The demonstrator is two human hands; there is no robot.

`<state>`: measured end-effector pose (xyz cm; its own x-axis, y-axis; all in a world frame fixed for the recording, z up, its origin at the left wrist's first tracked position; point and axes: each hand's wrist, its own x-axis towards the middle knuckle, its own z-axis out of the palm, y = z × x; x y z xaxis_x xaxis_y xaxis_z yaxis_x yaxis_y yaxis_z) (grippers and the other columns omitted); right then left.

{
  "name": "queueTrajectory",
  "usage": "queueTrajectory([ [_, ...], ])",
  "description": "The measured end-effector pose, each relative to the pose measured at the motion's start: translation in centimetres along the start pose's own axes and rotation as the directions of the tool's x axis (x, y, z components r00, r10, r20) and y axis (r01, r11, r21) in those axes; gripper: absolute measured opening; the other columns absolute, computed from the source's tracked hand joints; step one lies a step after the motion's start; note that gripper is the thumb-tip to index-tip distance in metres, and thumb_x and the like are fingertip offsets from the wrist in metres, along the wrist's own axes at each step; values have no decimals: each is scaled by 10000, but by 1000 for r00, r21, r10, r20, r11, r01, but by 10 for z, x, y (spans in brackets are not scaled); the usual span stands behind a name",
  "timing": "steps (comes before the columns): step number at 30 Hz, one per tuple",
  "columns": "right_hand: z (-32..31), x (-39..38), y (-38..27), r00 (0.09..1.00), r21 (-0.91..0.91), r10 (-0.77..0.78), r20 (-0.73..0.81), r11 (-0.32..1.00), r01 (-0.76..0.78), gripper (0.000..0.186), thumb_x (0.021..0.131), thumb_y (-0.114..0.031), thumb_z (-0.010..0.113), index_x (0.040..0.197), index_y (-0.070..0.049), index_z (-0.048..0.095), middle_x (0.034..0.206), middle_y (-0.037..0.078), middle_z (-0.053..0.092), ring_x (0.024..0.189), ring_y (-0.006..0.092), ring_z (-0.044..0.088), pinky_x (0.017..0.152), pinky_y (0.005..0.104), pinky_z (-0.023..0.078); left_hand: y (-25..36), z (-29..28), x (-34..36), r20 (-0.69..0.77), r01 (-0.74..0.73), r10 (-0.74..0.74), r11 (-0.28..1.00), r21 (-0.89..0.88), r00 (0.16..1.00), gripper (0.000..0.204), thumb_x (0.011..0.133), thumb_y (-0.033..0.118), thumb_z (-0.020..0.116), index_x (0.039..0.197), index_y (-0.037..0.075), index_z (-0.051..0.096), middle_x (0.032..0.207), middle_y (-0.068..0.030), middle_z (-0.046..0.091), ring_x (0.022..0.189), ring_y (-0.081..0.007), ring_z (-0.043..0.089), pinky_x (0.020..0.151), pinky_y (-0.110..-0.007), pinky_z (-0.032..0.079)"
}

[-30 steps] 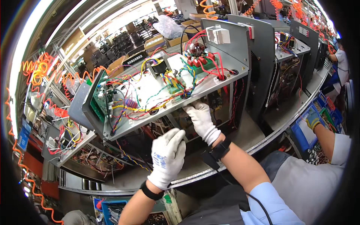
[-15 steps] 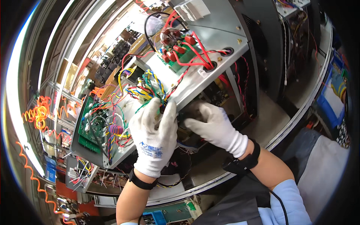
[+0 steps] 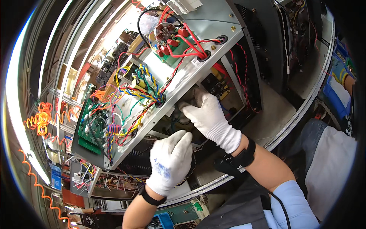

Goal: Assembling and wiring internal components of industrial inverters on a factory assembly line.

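Observation:
A grey metal chassis [image 3: 179,82] carries a green board with red parts [image 3: 171,54], a left-end circuit board [image 3: 91,139] and bundles of coloured wires [image 3: 146,93]. My white-gloved left hand [image 3: 170,162] is closed just below the chassis' front rail; what it holds, if anything, is hidden. My white-gloved right hand [image 3: 209,118] reaches under the rail into the shadowed lower compartment [image 3: 217,87], its fingers curled on something dark that I cannot make out. Red twisted wires [image 3: 244,87] hang to its right.
More grey units stand right [image 3: 274,45] and lower left [image 3: 80,173] along the curved conveyor rail [image 3: 289,133]. Orange coiled hoses [image 3: 44,118] hang at left. A co-worker [image 3: 324,171] is beside me at right, a hand near blue bins [image 3: 331,95]. Another blue bin [image 3: 164,221] is below.
My left hand has dropped from the wire bundle on top to below the front rail. My right hand has moved slightly up and left, deeper under the rail. The view has turned since earlier.

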<state>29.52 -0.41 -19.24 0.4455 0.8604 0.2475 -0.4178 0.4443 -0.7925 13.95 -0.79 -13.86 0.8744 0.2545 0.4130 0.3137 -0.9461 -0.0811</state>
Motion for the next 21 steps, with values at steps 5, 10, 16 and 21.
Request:
queueTrajectory([
  [5,-10,-9,-1,985,-89,-161,56,982,166,178,827,-55,614,986,23,594,881,124,674,836,203,646,781,321,494,10,23,0,-43,278,-285,953,-118,958,338,800,-35,601,1136,-42,567,1106,-241,577,971,-385,589,828,-408,486],
  [10,-11,-5,-6,967,-342,-255,11,908,243,243,793,-122,663,1000,-6,615,911,193,668,846,350,648,768,374,505,13,31,6,7,274,-274,962,-16,962,364,847,-3,565,1199,-75,504,1221,-311,484,1100,-452,514,922,-444,441],
  [16,-2,4,-20,998,-139,54,-26,989,-57,245,796,-96,611,1017,8,626,801,158,667,730,275,658,698,360,502,0,25,13,-2,313,-314,949,41,950,400,908,77,517,1257,-102,442,1185,-315,493,1084,-463,482,939,-467,404],
  [21,-6,-5,0,960,-20,-269,73,962,271,268,836,4,567,1101,25,595,992,90,658,907,151,626,838,294,495,5,17,21,117,582,-574,768,-267,811,341,954,105,494,1255,-56,488,1027,-148,594,796,-180,630,655,-272,516],
])
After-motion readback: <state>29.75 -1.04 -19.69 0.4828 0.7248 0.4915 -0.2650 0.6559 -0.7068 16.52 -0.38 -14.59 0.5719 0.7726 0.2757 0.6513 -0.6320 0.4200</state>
